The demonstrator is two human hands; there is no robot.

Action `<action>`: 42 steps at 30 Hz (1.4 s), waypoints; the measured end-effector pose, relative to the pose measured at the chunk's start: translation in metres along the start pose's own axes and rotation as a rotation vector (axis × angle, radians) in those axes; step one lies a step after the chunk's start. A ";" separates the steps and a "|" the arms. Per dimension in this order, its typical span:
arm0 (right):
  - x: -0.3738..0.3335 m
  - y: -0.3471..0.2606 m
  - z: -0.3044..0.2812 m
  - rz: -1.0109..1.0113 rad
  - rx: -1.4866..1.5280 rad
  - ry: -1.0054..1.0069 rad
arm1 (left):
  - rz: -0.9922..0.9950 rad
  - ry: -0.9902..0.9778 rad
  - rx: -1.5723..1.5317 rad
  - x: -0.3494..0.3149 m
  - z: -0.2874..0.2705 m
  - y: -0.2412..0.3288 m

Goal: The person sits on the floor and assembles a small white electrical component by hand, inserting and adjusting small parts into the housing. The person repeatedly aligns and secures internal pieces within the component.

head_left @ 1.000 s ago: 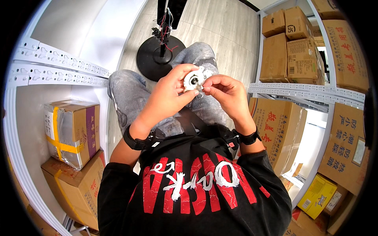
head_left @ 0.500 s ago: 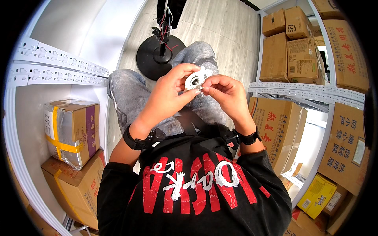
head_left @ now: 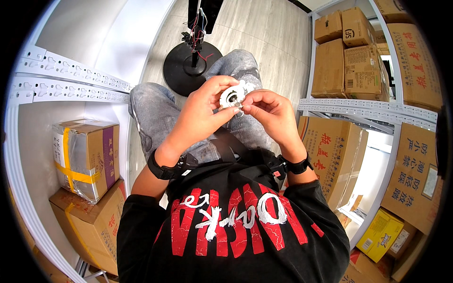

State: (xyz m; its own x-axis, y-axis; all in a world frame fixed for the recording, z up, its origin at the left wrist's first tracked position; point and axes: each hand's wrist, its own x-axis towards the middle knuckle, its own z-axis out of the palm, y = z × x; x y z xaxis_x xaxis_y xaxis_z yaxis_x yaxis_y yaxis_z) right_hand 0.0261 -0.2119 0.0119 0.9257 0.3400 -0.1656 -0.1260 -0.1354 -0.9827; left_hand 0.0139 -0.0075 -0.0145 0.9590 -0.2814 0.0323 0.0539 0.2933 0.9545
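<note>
- Head view, nearest to my camera: a black shirt with red and white print; a black wrist band is fitted on each arm.
- Left hand: I see it grasping a white round part with a dark centre, thumb at the near edge, fingers at the left and far edges.
- Right hand: thumb and forefinger meet at the right edge of that item; I cannot tell whether they grip it.
- Location of the white round part: between both hands, above the grey jeans.
- Left side: a taped carton and a lower carton by white shelving.
- Right side: further cartons and a yellow box.
- Beyond the knees: a round black base with post and loose wires, on the grey floor.
</note>
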 end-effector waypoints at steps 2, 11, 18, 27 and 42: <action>0.000 0.001 0.000 -0.008 -0.003 -0.002 | 0.003 -0.010 0.014 0.000 -0.001 -0.001; 0.000 -0.001 0.001 0.006 -0.015 0.009 | 0.017 -0.008 0.002 0.000 0.000 -0.001; -0.001 0.000 0.004 0.067 0.001 0.051 | 0.005 -0.015 -0.006 0.000 0.002 0.002; 0.000 -0.002 0.006 0.030 -0.061 0.034 | -0.081 -0.052 -0.162 0.003 -0.007 -0.015; 0.000 -0.004 0.006 0.011 -0.176 -0.051 | -0.210 -0.072 -0.243 0.005 -0.011 -0.019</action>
State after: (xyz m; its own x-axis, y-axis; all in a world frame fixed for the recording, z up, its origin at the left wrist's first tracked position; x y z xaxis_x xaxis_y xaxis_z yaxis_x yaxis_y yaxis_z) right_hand 0.0244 -0.2058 0.0149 0.9049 0.3835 -0.1846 -0.0675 -0.2990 -0.9519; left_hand 0.0206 -0.0049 -0.0357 0.8981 -0.4205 -0.1289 0.3219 0.4288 0.8441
